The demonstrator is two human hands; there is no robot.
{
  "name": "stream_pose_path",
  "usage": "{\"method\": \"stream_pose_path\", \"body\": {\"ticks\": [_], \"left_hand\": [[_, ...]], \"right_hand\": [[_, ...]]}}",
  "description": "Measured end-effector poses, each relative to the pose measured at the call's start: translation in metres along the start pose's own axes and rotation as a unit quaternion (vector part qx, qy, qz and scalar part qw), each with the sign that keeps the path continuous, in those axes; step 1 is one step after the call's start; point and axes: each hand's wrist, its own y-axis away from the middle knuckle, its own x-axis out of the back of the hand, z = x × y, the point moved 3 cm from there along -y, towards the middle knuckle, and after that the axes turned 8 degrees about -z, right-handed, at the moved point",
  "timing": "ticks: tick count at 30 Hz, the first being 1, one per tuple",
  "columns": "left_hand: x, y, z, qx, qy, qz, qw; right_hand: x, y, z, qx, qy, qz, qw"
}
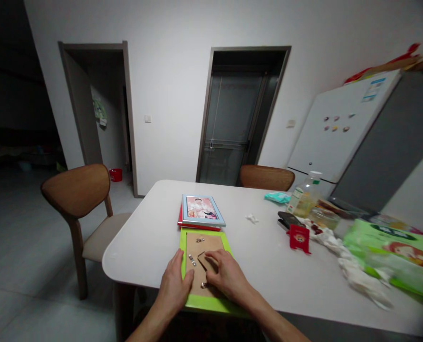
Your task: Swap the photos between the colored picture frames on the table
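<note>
A green picture frame (227, 244) lies back side up at the table's front edge, with a brown backing board (211, 242) inside it and small metal clips (192, 260) on the board. My left hand (176, 281) rests on the frame's left side, fingers apart, holding nothing. Over the board's right half, my right hand (226, 274) has its thumb and fingers bent together near a raised flap (202, 261); what lies between the fingertips is too small to tell. Just beyond the green frame, a blue picture frame (203, 222) with a photo sits on a red one (180, 219).
The white table (143, 237) holds crumpled tissue (251, 219), a black phone (289, 219), a red packet (299, 238), a bottle (304, 194), a glass jar (323, 217) and a green tissue pack (393, 247) on the right. Wooden chairs (76, 190) stand left and behind.
</note>
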Motion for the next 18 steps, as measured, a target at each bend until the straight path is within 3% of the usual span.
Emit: {"method": "stream_pose_path", "body": {"ticks": [7, 11, 18], "left_hand": [[0.013, -0.006, 0.008, 0.017, 0.152, -0.012, 0.988], [0.024, -0.006, 0.007, 0.018, 0.183, -0.015, 0.983], [0.036, -0.001, -0.006, 0.06, 0.36, -0.065, 0.929]], "right_hand": [[0.024, -0.005, -0.02, 0.012, 0.004, 0.033, 0.999], [0.026, -0.008, -0.035, 0.028, -0.022, 0.045, 0.998], [0.02, -0.01, -0.047, 0.042, -0.072, 0.041, 0.996]]}}
